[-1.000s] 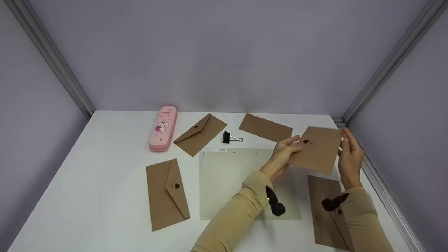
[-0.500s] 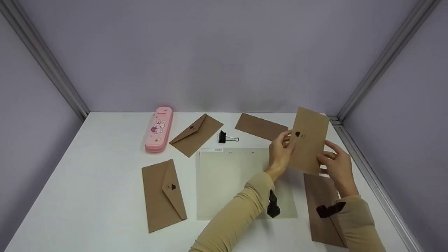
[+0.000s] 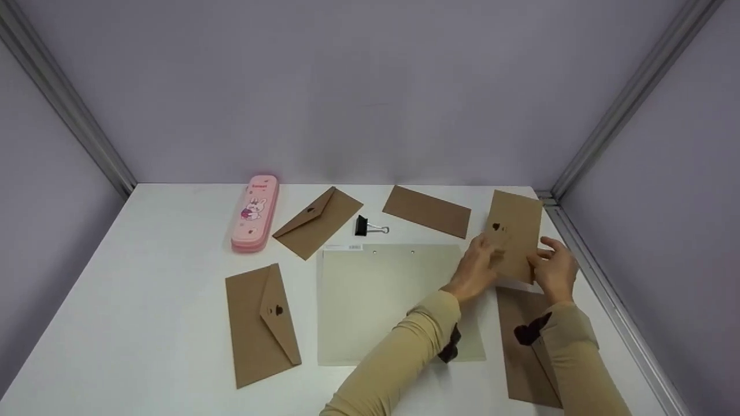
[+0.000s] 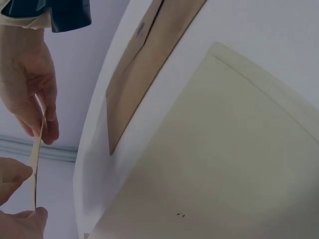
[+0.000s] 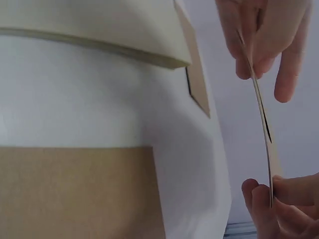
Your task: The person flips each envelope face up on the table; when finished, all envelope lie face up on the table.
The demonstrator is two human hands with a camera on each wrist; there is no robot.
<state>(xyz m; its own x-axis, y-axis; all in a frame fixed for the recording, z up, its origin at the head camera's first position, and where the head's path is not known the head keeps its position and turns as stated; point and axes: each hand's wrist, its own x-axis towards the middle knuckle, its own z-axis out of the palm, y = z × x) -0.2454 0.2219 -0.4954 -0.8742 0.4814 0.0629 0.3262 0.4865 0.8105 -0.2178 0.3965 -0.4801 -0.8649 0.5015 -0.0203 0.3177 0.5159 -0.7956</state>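
Note:
Both hands hold one brown envelope [image 3: 514, 228] upright above the table's right side, its dark heart seal facing me. My left hand [image 3: 487, 255] pinches its lower left edge. At the lower right edge my right hand [image 3: 546, 261] pinches it too. In the left wrist view the envelope [image 4: 36, 164] shows edge-on between my left hand [image 4: 17, 199] and my right hand [image 4: 42, 132]. The right wrist view also shows the envelope [image 5: 261, 107] as a thin strip, with my left hand [image 5: 254, 69] above and my right hand [image 5: 271, 196] below.
A beige sheet [image 3: 381, 300] lies mid-table, with a black binder clip [image 3: 364, 227] behind it. Other brown envelopes lie at the left front [image 3: 260, 323], the back [image 3: 317, 222], the back right [image 3: 426, 211] and under my right arm [image 3: 520, 346]. A pink pencil case [image 3: 254, 221] sits back left.
The held envelope has turned from lying sideways to standing upright and has come down a little. Both hands have shifted to its lower end. The view has drifted slightly.

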